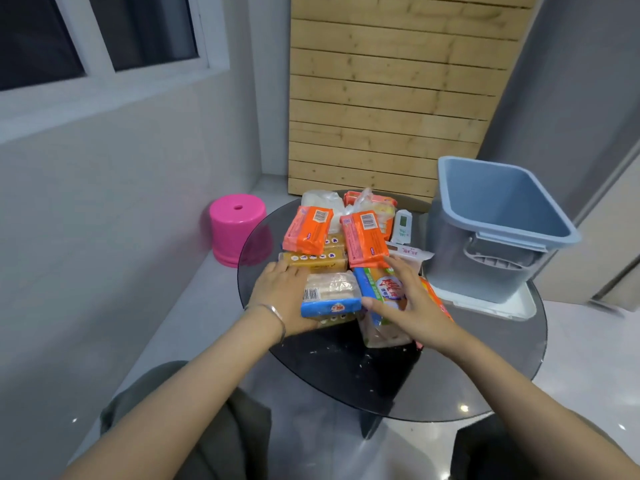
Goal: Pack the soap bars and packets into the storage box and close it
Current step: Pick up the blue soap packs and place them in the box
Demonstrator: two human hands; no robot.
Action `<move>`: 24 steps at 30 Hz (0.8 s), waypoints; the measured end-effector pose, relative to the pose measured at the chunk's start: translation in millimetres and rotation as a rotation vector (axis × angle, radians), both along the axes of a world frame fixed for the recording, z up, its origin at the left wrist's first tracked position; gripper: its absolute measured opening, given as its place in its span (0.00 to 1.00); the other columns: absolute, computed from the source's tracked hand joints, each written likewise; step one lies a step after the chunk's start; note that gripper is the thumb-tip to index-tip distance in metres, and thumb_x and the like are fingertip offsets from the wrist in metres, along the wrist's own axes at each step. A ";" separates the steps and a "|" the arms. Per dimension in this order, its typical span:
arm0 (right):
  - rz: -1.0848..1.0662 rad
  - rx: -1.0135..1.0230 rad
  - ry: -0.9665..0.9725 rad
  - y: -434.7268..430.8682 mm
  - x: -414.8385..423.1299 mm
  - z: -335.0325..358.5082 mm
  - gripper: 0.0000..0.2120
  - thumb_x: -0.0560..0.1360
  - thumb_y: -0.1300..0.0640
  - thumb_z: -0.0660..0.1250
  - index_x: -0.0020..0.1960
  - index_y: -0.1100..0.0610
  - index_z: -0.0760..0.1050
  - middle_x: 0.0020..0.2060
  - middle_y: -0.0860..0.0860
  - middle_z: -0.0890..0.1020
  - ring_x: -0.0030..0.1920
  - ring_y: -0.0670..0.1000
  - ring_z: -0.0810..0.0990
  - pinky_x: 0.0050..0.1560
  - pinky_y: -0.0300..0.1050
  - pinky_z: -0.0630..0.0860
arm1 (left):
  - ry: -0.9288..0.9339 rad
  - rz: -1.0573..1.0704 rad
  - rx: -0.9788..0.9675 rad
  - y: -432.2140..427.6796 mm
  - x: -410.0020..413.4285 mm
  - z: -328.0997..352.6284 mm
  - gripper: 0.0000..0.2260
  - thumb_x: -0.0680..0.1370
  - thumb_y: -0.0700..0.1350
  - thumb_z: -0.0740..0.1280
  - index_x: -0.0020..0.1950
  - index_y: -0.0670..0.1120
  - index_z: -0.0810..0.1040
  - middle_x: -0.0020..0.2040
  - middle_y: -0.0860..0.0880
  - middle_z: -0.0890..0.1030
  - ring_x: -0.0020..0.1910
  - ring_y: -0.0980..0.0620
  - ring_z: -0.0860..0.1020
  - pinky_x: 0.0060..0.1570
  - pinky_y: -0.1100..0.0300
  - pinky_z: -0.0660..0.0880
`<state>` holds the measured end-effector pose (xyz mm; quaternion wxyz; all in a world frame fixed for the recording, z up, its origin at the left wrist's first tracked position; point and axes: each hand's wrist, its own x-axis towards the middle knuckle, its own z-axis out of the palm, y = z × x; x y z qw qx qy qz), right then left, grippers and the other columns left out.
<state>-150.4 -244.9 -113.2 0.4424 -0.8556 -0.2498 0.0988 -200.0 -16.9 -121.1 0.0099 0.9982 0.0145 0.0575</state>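
A pile of soap bars and packets lies on the round dark glass table [485, 368]. Two orange packets [306, 230] [365, 239] sit on top of amber bars [313, 260]. A clear pack with a blue band [330, 294] lies at the front, with a blue-and-green packet [384, 292] beside it. My left hand [282, 299] rests flat against the pile's left side, fingers straight. My right hand [412, 303] lies over the blue-and-green packet with fingers spread. The blue storage box [498, 230] stands open at the right, with nothing visible inside it. It stands on its white lid [505, 308].
A pink stool [239, 228] stands on the floor left of the table. A slatted wooden panel [391, 98] leans against the wall behind. White bags [323, 202] and a small white sachet [402, 226] lie at the pile's far side. My knees are under the near edge.
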 end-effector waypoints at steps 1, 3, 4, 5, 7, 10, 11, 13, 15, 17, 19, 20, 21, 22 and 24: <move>-0.015 0.028 0.029 0.5 -0.9 0.1 0.46 0.63 0.32 0.66 0.75 0.44 0.53 0.76 0.44 0.55 0.75 0.47 0.58 0.71 0.55 0.66 | 0.055 0.006 0.011 -2.4 3.6 4.4 0.36 0.62 0.67 0.69 0.64 0.49 0.68 0.64 0.48 0.73 0.64 0.45 0.68 0.61 0.54 0.66; -0.043 0.095 0.064 1.0 -5.0 0.2 0.43 0.65 0.35 0.67 0.75 0.45 0.56 0.75 0.45 0.58 0.73 0.46 0.61 0.70 0.49 0.67 | 0.168 0.036 -0.004 -9.4 5.3 11.5 0.32 0.63 0.61 0.72 0.61 0.49 0.68 0.59 0.47 0.76 0.56 0.45 0.75 0.50 0.55 0.72; -0.057 0.126 0.068 1.2 -5.9 -0.2 0.41 0.67 0.37 0.67 0.75 0.47 0.57 0.74 0.45 0.60 0.72 0.45 0.63 0.68 0.45 0.67 | 0.217 0.053 -0.009 -12.5 5.6 13.7 0.30 0.63 0.58 0.73 0.60 0.48 0.67 0.57 0.47 0.78 0.52 0.45 0.77 0.44 0.56 0.72; -0.070 0.147 0.066 1.2 -7.4 -0.1 0.37 0.70 0.40 0.68 0.74 0.48 0.59 0.73 0.46 0.61 0.71 0.45 0.65 0.66 0.41 0.67 | 0.250 0.064 -0.004 -14.9 5.3 15.8 0.29 0.63 0.55 0.73 0.59 0.48 0.67 0.55 0.48 0.78 0.49 0.46 0.78 0.40 0.58 0.71; -0.092 0.152 0.052 0.9 -11.4 1.8 0.32 0.73 0.46 0.68 0.74 0.51 0.61 0.73 0.48 0.63 0.69 0.46 0.67 0.61 0.38 0.66 | 0.285 0.070 -0.013 -15.5 3.3 20.7 0.29 0.62 0.54 0.74 0.58 0.48 0.67 0.52 0.48 0.79 0.45 0.47 0.77 0.39 0.58 0.72; -0.087 0.147 0.055 -1.3 -18.8 6.8 0.31 0.74 0.46 0.68 0.73 0.51 0.62 0.72 0.49 0.64 0.69 0.47 0.68 0.63 0.39 0.67 | 0.295 0.059 -0.183 -8.0 -2.9 24.2 0.30 0.61 0.57 0.75 0.59 0.49 0.70 0.53 0.49 0.80 0.47 0.47 0.78 0.47 0.55 0.78; -0.080 0.155 0.058 -2.9 -22.4 9.1 0.32 0.73 0.45 0.68 0.73 0.50 0.61 0.72 0.48 0.65 0.69 0.47 0.68 0.65 0.41 0.67 | 0.281 0.051 -0.235 -4.4 -7.0 25.6 0.31 0.61 0.56 0.75 0.60 0.48 0.71 0.52 0.49 0.80 0.47 0.47 0.78 0.47 0.56 0.78; -0.061 0.178 0.043 -6.5 -28.0 18.4 0.33 0.70 0.39 0.68 0.71 0.46 0.62 0.70 0.44 0.66 0.68 0.43 0.67 0.68 0.44 0.67 | 0.228 0.051 -0.371 3.4 -15.8 34.2 0.30 0.61 0.56 0.76 0.59 0.49 0.71 0.49 0.51 0.79 0.45 0.49 0.78 0.44 0.57 0.77; -0.035 0.219 0.049 -5.9 -32.6 32.9 0.37 0.63 0.32 0.67 0.68 0.41 0.61 0.65 0.37 0.69 0.63 0.34 0.69 0.63 0.38 0.68 | 0.179 0.073 -0.685 11.3 -21.9 50.4 0.24 0.61 0.54 0.79 0.52 0.51 0.75 0.47 0.54 0.81 0.42 0.55 0.81 0.41 0.61 0.79; 0.005 0.284 0.100 -0.3 -33.9 49.2 0.43 0.59 0.29 0.67 0.70 0.41 0.60 0.64 0.33 0.69 0.61 0.29 0.69 0.59 0.31 0.68 | 0.215 0.067 -1.077 13.6 -24.9 71.2 0.20 0.62 0.50 0.79 0.51 0.50 0.78 0.47 0.53 0.84 0.42 0.59 0.83 0.41 0.64 0.81; 0.043 0.315 0.158 7.0 -31.4 65.8 0.47 0.61 0.30 0.67 0.75 0.46 0.58 0.70 0.39 0.67 0.68 0.37 0.67 0.65 0.38 0.66 | 0.323 -0.011 -1.392 8.0 -26.4 92.5 0.25 0.64 0.48 0.78 0.59 0.46 0.78 0.54 0.47 0.84 0.51 0.50 0.83 0.56 0.52 0.79; 0.079 0.328 0.171 10.7 -29.7 75.7 0.46 0.63 0.32 0.67 0.75 0.47 0.58 0.72 0.42 0.67 0.70 0.41 0.66 0.67 0.41 0.65 | 0.372 -0.071 -1.502 3.7 -26.4 101.9 0.27 0.64 0.48 0.78 0.61 0.46 0.78 0.56 0.46 0.84 0.53 0.47 0.82 0.59 0.48 0.76; 0.136 0.350 0.184 14.3 -28.1 84.9 0.43 0.65 0.34 0.67 0.75 0.49 0.60 0.72 0.44 0.68 0.70 0.43 0.68 0.69 0.44 0.65 | 0.418 -0.142 -1.595 -2.0 -26.2 110.2 0.28 0.62 0.49 0.79 0.60 0.47 0.79 0.55 0.46 0.83 0.53 0.47 0.81 0.60 0.47 0.76; 0.194 0.374 0.200 16.9 -26.0 93.5 0.40 0.67 0.35 0.68 0.73 0.50 0.63 0.70 0.46 0.72 0.69 0.45 0.70 0.70 0.46 0.66 | 0.460 -0.205 -1.673 -7.2 -25.0 117.1 0.27 0.59 0.51 0.80 0.56 0.48 0.81 0.54 0.46 0.84 0.52 0.47 0.82 0.59 0.46 0.76; 0.254 0.422 0.250 18.6 -21.2 108.9 0.39 0.65 0.35 0.71 0.70 0.54 0.68 0.65 0.49 0.78 0.65 0.48 0.76 0.65 0.46 0.73 | 0.520 -0.292 -1.769 -16.9 -19.3 126.4 0.26 0.56 0.52 0.82 0.52 0.50 0.83 0.51 0.46 0.85 0.50 0.47 0.83 0.54 0.48 0.79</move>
